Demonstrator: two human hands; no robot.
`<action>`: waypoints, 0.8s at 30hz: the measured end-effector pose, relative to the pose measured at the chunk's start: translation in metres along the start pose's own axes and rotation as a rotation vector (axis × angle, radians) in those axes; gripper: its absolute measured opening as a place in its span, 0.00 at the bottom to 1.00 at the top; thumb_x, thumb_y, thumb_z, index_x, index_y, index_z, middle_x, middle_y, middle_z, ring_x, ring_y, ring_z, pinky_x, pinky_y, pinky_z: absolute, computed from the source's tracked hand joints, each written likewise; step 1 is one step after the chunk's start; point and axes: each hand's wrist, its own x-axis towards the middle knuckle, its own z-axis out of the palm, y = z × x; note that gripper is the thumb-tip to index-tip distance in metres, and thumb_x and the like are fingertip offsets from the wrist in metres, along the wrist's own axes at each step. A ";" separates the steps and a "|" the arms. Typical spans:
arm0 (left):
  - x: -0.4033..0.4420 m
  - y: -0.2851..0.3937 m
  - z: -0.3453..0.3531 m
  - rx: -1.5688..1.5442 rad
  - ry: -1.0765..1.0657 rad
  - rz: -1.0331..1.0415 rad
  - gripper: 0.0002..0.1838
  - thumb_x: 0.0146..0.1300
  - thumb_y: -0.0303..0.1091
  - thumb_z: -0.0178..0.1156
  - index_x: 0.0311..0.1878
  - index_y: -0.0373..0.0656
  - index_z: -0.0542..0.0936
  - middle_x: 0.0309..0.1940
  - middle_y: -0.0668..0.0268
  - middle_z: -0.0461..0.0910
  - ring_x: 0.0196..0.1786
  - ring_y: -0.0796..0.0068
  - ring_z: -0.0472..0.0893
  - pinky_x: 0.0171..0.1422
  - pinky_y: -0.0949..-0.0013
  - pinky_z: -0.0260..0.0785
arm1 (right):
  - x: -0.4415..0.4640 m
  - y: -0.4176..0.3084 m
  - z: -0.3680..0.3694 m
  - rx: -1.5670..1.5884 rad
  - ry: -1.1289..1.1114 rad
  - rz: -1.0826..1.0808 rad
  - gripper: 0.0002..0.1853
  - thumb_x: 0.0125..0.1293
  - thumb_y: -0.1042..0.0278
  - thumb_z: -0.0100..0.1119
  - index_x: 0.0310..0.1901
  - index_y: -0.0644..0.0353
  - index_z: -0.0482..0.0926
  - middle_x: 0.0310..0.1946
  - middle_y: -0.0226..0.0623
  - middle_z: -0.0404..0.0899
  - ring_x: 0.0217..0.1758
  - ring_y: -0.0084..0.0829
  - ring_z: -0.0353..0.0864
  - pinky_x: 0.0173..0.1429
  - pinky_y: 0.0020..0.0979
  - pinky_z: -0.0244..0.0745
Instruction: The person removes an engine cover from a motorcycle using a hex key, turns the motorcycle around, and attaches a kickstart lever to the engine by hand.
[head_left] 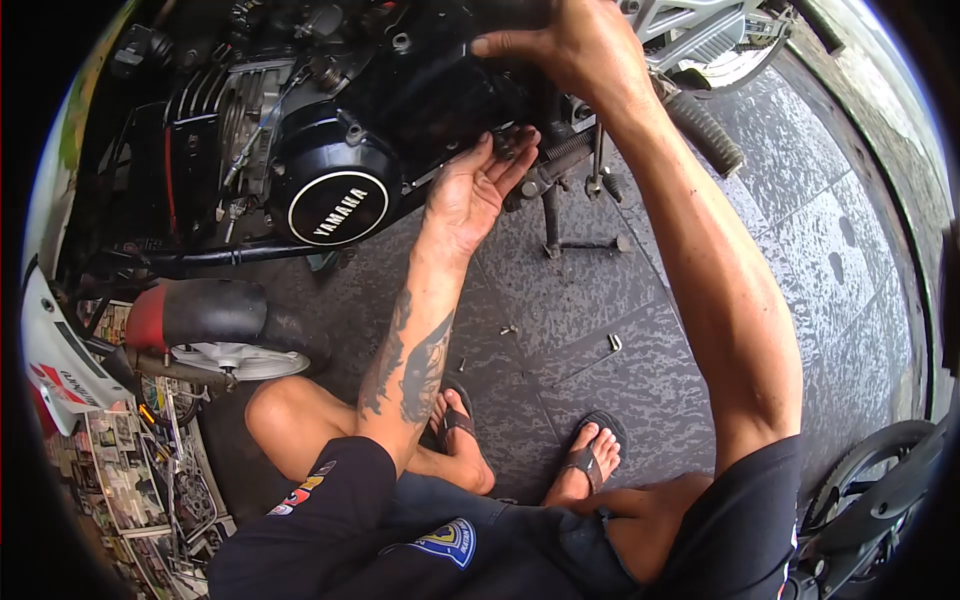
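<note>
My left hand (468, 195) is palm up at the lower rear edge of the black engine cover (425, 95). Its fingers are stretched and slightly cupped beside dark parts, and I make out nothing gripped in them. Higher up, my right hand (590, 50) holds the rear part of this cover, its thumb lying out along the black surface. The other right fingers are mostly hidden at the top edge of the view. Forward of both hands is the round engine case (340, 205) marked YAMAHA, on the motorcycle's side.
Below the engine are a footpeg (715, 130) and a stand (552, 225). An L-shaped hex key (614, 343) and small bolts (509, 329) lie on the tiled floor (680, 350). A loose wheel with a fender (225, 325) stands left; another motorcycle's wheel (865, 465) is at lower right.
</note>
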 end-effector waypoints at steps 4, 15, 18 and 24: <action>-0.003 -0.002 0.001 -0.003 -0.008 -0.011 0.18 0.74 0.33 0.46 0.54 0.24 0.70 0.54 0.45 0.76 0.60 0.56 0.77 0.69 0.58 0.70 | 0.001 -0.005 -0.009 0.211 -0.125 0.043 0.30 0.47 0.49 0.75 0.44 0.66 0.81 0.33 0.54 0.83 0.39 0.49 0.85 0.44 0.43 0.76; -0.012 -0.004 -0.005 -0.064 -0.021 -0.094 0.20 0.74 0.36 0.47 0.59 0.28 0.69 0.59 0.49 0.74 0.64 0.56 0.74 0.71 0.59 0.67 | 0.006 0.001 -0.008 0.124 -0.169 0.027 0.35 0.49 0.51 0.73 0.54 0.68 0.77 0.45 0.59 0.81 0.51 0.50 0.81 0.53 0.41 0.75; -0.022 -0.011 -0.009 -0.101 0.013 -0.071 0.18 0.74 0.35 0.47 0.59 0.30 0.70 0.59 0.49 0.74 0.63 0.56 0.75 0.71 0.58 0.68 | 0.005 -0.002 -0.008 0.106 -0.171 0.019 0.33 0.51 0.53 0.72 0.55 0.67 0.77 0.46 0.57 0.81 0.52 0.49 0.81 0.54 0.41 0.75; -0.035 -0.008 -0.007 -0.104 0.052 -0.020 0.19 0.75 0.37 0.46 0.59 0.31 0.70 0.57 0.50 0.75 0.63 0.55 0.75 0.70 0.57 0.68 | 0.006 0.010 0.008 -0.082 -0.083 -0.015 0.37 0.48 0.41 0.73 0.51 0.65 0.80 0.39 0.51 0.85 0.46 0.42 0.86 0.51 0.39 0.78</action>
